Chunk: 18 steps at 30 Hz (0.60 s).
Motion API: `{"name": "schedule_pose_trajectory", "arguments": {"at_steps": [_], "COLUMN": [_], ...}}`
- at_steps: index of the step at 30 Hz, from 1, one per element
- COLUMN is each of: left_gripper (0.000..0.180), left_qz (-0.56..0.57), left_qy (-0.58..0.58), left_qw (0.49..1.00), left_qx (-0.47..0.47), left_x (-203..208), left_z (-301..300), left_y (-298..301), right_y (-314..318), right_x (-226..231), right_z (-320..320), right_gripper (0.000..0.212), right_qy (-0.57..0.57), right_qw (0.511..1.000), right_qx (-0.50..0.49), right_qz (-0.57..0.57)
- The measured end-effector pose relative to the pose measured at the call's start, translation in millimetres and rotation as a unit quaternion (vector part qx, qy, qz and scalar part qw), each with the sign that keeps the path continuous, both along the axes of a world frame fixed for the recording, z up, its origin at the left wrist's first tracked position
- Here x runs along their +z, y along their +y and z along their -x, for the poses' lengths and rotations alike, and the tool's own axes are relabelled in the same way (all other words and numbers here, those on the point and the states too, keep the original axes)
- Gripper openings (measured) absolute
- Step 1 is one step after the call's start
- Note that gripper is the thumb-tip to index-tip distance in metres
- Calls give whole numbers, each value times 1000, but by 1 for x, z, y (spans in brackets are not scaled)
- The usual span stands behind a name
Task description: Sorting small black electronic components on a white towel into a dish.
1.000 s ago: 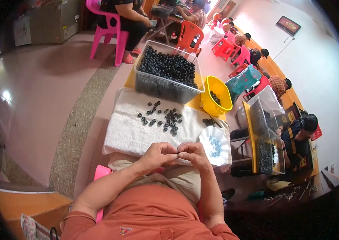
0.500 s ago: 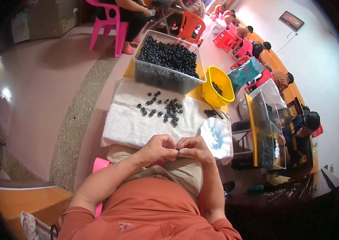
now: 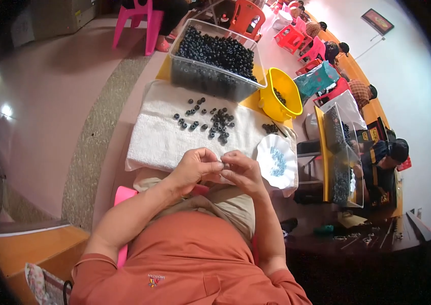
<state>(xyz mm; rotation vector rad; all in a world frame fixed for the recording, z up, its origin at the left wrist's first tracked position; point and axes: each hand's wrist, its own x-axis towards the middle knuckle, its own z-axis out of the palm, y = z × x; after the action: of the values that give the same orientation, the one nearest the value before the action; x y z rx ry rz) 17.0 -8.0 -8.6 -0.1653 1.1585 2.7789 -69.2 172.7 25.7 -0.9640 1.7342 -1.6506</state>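
Observation:
My left hand [image 3: 197, 169] and my right hand [image 3: 246, 175] meet above my lap, at the near edge of a white towel [image 3: 157, 145]. Thumb and forefinger of the left are pinched, and the right's fingertips close in from the other side. Whatever sits between them is small and mostly hidden; I cannot make it out. Ahead on the towel lie loose black ring-shaped pieces [image 3: 221, 121], some scattered, some bunched. A white fluted dish [image 3: 290, 172] holding tiny pale-blue bits is nearest to the right hand. Beyond it are a small dark cluster [image 3: 270, 128] and a thin dark stick-like tool [image 3: 279, 129].
A clear plastic bin [image 3: 210, 87] full of black pieces stands at the towel's far side, beside a yellow basket [image 3: 270, 99] with some more. To the right are another clear bin [image 3: 337, 178] and a seated person [image 3: 386, 157]. A pink chair [image 3: 136, 25] stands far left.
My fingers have shifted: the right hand's fingertips are now more spread and raised around the pinch. The whole view has tilted, moving the bin and towel up in the picture.

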Motion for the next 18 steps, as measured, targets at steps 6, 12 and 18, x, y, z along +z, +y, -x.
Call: {"name": "schedule_pose_trajectory", "arguments": {"at_steps": [6,12,18], "left_gripper": [12,16,19], "left_qz": [-7,18,27], "left_qy": [-11,4,5], "left_qw": [999,998,997], "left_qx": [48,59,70], "left_x": [1,0,-1], "left_z": [1,0,-1], "left_y": [2,1,2], "right_y": [-12,-15,-16], "right_x": [-20,-21,-26], "right_z": [-1,-6,-8], "right_gripper": [41,40,41], "right_qy": [285,279,252], "right_qw": [955,956,962], "right_qx": [-79,-89,-90], "right_qz": [3,26,60]}}
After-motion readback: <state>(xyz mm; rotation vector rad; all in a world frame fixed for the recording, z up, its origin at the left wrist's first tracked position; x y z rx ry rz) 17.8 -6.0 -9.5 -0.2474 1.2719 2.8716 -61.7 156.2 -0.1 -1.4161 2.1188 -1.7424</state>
